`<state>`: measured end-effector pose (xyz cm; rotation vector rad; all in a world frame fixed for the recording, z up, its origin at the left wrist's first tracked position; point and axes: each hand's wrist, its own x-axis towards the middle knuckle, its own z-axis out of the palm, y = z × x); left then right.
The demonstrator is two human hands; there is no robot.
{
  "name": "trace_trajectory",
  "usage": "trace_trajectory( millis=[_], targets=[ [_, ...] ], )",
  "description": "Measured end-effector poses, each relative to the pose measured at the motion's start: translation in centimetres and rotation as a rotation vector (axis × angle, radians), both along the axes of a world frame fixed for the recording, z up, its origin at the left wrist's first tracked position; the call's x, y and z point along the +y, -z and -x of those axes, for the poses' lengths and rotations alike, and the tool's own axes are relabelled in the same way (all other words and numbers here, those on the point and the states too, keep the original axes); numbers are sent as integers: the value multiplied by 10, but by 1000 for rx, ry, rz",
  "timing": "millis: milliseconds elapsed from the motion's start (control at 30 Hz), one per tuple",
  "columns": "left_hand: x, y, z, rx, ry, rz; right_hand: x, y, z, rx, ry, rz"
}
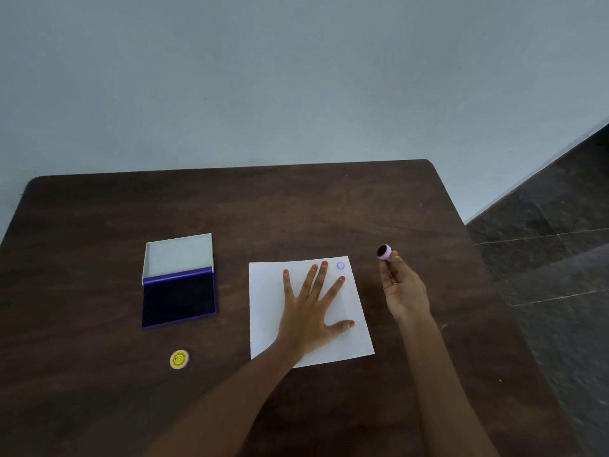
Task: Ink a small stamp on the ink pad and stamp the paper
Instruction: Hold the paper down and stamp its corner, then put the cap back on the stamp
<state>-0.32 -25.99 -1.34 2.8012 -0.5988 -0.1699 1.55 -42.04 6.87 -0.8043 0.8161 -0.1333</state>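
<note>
- The dark wooden table (296,206) carried all items.
- The white paper (263,308) lay at centre; the left hand (308,311) pressed flat on it, fingers spread.
- The ink pad (178,300) sat at 9 o'clock from the paper, well apart, its lid (178,255) hinged open.
- The right hand (403,288), at 3 o'clock from the paper, gripped the small lilac stamp (385,253) at the fingertips, clear of the table, dark inked face turned toward 10 o'clock.
- A yellow round cap (179,359) lay at 6 o'clock from the ink pad.
- A purple imprint (340,265) marked the paper's 1 o'clock corner.
</note>
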Motion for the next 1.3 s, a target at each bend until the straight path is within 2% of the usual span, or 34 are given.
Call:
trace_trajectory(
  millis=[167, 267, 367, 467, 767, 967, 1100, 1167, 1300],
  targets=[
    [25, -32, -3, -83, -149, 107, 17, -18, 15, -23, -36, 39],
    [58, -39, -2, -133, -215, 187, 39, -26, 27, -31, -86, -41],
    [100, -42, 5, -109, -220, 333, 68, -28, 37, -12, -182, -83],
    [142, -45, 21, -90, -260, 398, 101, -24, 43, -56, -220, -107],
    [228, -42, 78, 71, -256, 355, 199, 0, 65, 16, -464, -32],
    [239, -31, 90, 277, -277, 273, 232, 11, 75, 87, -525, -10],
    [232, -29, 89, 295, -299, 304, 240, 16, 80, 95, -533, 1],
    [228, -31, 86, 299, -365, 366, 241, 17, 80, 103, -514, -31],
    [223, -45, 80, 373, -693, 631, 243, 17, 82, 121, -513, -109]
  ],
)
